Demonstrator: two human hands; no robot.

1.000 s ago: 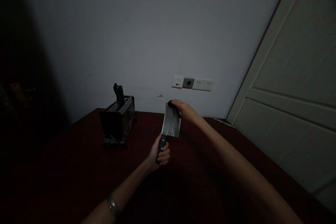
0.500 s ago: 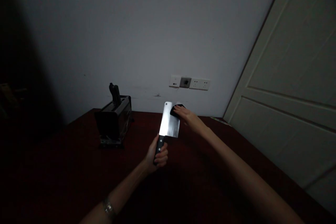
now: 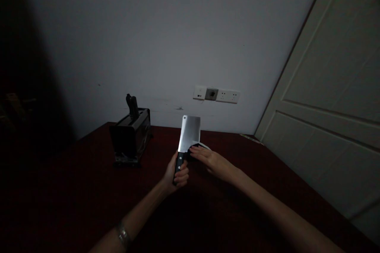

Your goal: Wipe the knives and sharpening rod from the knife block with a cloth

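Note:
A cleaver with a broad shiny blade and a black riveted handle is held up over the table, blade pointing away from me. My left hand is wrapped round its handle. At the lower right part of the blade, close to the handle, my right hand presses a dark cloth with a pale edge against the metal. The fingers of that hand lie together over the cloth and hide most of it. The underside of the blade is out of sight.
On the left of the dark red table stands a black knife block with dark handles sticking up. Behind is a pale wall with a row of sockets. A panelled door rises at the right. The scene is dim.
My right hand and the cloth have slid down the blade from its far end to the part near the handle. My left hand keeps its hold on the cleaver.

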